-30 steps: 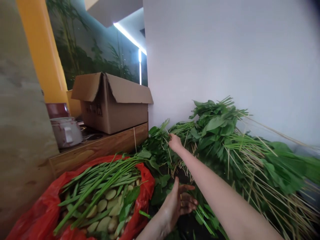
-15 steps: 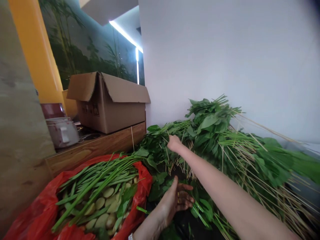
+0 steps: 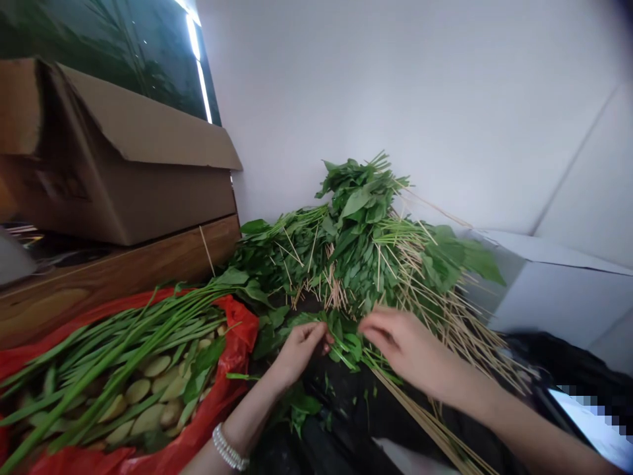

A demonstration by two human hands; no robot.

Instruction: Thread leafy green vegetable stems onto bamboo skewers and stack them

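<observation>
My left hand [image 3: 299,349], with a white beaded bracelet [image 3: 228,447] on its wrist, pinches the stems of a sprig of green leaves [image 3: 336,336]. My right hand [image 3: 400,340] is slightly blurred, its fingers against the same leaves from the other side. Behind them rises a heap of leafy greens [image 3: 361,211], bristling with thin pale sticks. To the left, a red plastic bag [image 3: 237,343] holds long green leaves [image 3: 123,343] lying over pale oval tubers [image 3: 148,389].
An open cardboard box [image 3: 119,165] sits on a wooden shelf [image 3: 123,274] at the left, and a white wall [image 3: 395,86] stands behind the heap. A pale grey sheet [image 3: 558,290] lies right, with a dark surface [image 3: 336,435] below and a bright phone screen [image 3: 588,429].
My hands have come together at the front of the heap, with the left now pinching leaves. The view has turned right and down, moving the box and bag left in the picture.
</observation>
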